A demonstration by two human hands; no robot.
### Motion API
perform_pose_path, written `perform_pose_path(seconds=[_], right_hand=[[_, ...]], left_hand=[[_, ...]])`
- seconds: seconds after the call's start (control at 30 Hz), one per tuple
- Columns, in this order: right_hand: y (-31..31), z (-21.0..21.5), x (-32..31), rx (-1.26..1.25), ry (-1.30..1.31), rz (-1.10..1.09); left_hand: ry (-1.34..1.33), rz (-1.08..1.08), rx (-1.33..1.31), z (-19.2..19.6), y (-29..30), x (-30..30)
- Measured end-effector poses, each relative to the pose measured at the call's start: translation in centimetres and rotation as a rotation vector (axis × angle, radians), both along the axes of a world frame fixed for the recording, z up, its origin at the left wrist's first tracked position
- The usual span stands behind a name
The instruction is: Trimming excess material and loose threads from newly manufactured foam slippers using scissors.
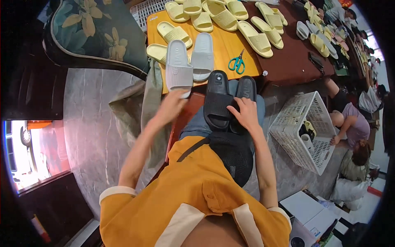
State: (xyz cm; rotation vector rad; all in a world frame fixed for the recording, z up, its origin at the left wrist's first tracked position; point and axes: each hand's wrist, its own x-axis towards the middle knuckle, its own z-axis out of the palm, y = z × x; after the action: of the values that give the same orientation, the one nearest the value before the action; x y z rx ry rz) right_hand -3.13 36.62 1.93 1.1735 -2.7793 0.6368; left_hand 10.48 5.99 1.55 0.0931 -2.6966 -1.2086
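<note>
A pair of black slide slippers (pixel 218 103) lies over my lap, against the table's near edge. My right hand (pixel 246 114) grips the right-hand black slipper (pixel 247 87) by its strap, its thumb reaching across to the other slipper. Left of them, my left hand (pixel 172 106) is at the near end of a grey slipper (pixel 179 66); motion smears its fingers, so I cannot make out its grip. The second grey slipper (pixel 202 57) lies alongside on the yellow tabletop (pixel 224 49). Teal-handled scissors (pixel 237 64) lie to the right.
Several pale yellow slippers (pixel 257 39) cover the far tabletop and the brown table (pixel 294 66). A white plastic crate (pixel 302 129) stands on the floor at right, with a person (pixel 356 121) touching it. A flowered chair back (pixel 94 33) rises at far left.
</note>
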Motion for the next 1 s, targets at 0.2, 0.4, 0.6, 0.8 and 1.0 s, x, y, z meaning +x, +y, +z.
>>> perform_pose_path(seconds=[0.2,0.4,0.6,0.8,1.0], right_hand=[[1.1,0.7,0.8,-0.172,-0.223,-0.026],[2.7,2.4,1.4,-0.202,-0.404,-0.059],[1.8,0.1,-2.3,-0.386,-0.425,-0.070],[-4.7,-1.9,-8.1,-0.213,-0.102,0.038],[-7.7,-5.4,-10.2,0.089,0.087,0.073]], left_hand=[[0.180,-0.200,-0.158,-0.8,11.4,-8.0],[0.244,-0.321,-0.259,0.2,13.9,-8.9],[0.215,-0.262,-0.371,-2.5,15.1,-9.4],[0.292,-0.226,-0.458,-3.6,15.7,-9.2],[0.271,-0.226,-0.416,-4.1,15.7,-9.1]])
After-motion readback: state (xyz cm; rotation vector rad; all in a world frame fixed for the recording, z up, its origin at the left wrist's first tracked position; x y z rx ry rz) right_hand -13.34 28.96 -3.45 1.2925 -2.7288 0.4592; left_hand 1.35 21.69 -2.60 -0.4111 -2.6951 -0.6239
